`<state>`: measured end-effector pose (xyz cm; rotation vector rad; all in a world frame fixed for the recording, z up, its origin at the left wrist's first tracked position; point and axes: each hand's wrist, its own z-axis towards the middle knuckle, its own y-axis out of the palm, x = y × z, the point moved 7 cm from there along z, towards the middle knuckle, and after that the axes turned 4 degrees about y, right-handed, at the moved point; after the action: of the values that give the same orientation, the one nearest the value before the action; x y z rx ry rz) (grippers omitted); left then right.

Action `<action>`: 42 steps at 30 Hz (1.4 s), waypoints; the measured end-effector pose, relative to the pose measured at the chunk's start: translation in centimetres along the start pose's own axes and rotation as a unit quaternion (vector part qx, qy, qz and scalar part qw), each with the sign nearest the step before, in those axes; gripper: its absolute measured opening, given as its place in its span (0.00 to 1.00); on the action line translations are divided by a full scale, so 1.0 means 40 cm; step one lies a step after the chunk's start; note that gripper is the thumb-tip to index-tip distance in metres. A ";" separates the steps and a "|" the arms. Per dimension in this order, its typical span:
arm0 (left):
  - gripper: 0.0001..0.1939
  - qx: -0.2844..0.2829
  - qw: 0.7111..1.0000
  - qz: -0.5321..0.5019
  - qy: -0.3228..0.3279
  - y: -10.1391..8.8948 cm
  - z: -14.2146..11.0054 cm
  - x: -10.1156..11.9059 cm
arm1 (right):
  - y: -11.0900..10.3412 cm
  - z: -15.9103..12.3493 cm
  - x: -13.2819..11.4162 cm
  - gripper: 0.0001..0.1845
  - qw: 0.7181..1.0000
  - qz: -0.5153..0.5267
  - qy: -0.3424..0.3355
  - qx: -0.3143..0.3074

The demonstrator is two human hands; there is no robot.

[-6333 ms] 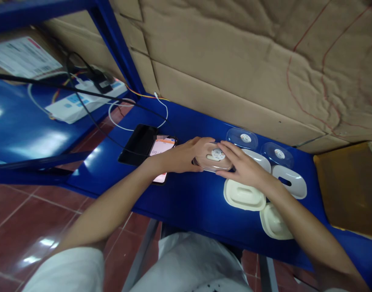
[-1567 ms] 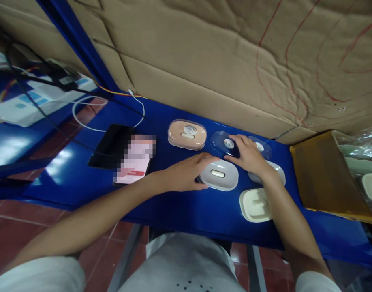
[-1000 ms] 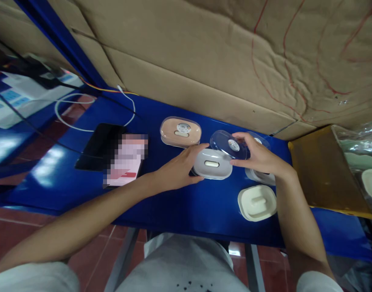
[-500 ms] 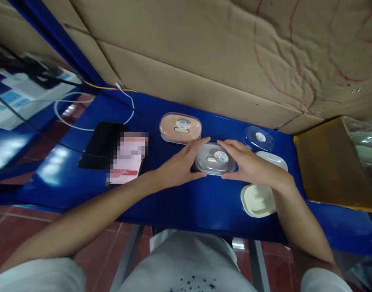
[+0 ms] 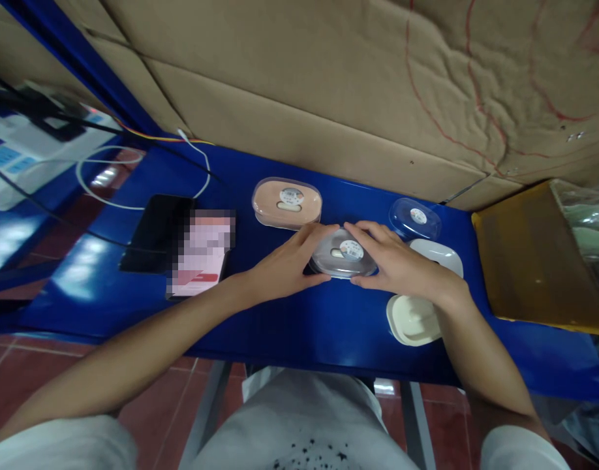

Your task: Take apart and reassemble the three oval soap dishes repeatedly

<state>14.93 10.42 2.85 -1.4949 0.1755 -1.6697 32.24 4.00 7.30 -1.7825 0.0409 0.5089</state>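
A grey oval box with a clear lid and a round sticker (image 5: 342, 256) lies on the blue table (image 5: 290, 320). My left hand (image 5: 284, 264) cups its left side and my right hand (image 5: 397, 264) cups its right side, fingers pressed around the lid. Behind it to the left lies a pink box with a clear lid (image 5: 286, 203). A loose clear lid (image 5: 415, 218) lies at the back right, with a white box base (image 5: 439, 250) beside it and a cream box base (image 5: 411, 320) under my right wrist.
A black phone (image 5: 155, 224) and a second phone with a lit screen (image 5: 201, 251) lie at the left, near white and black cables (image 5: 108, 196). A cardboard wall (image 5: 329, 98) backs the table. A brown carton (image 5: 534, 261) stands at the right.
My right hand picked the clear lid up from the back and set it on the grey box held by my left hand. Both hands now close around the lidded box.
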 end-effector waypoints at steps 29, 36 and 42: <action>0.23 -0.060 0.959 0.215 0.175 0.129 -0.015 0.195 | -0.063 -0.302 0.329 0.42 0.979 0.081 0.165 0.087; 0.41 -0.031 0.970 0.194 0.145 0.317 0.031 0.303 | 0.008 -0.339 0.370 0.48 0.976 0.130 0.137 0.109; 0.35 -0.066 0.968 0.214 0.112 0.340 0.066 0.302 | 0.000 -0.328 0.335 0.44 0.971 0.119 0.116 0.170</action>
<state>25.06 -4.83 4.20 -1.2476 0.6949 -1.4870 48.50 -5.02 4.90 -1.4979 0.4832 0.4311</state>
